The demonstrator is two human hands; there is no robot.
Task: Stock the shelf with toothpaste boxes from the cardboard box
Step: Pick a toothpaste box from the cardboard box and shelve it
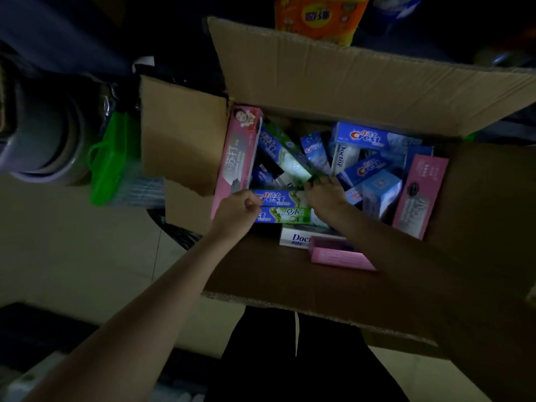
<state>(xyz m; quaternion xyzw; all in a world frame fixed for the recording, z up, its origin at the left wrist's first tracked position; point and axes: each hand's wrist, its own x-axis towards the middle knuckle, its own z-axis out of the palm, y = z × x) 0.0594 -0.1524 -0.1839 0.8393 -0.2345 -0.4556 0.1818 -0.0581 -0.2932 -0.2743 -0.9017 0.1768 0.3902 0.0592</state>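
Both in the cardboard box (319, 82): left hand (236, 211) curled on a green toothpaste box (282, 198), right hand (324, 192) pinching another toothpaste box (285, 153).

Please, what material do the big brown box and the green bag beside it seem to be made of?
Big brown box: corrugated cardboard, matte; fluting shows along its cut flap edges.
Green bag: probably thin plastic or non-woven fabric; translucent, slightly shiny, with loop handles. The dim light leaves it open.

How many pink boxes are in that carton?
3 show. One stands along the carton's left wall, one leans against the right wall, and one lies at the near edge by the right forearm. Others may be buried under the blue ones.
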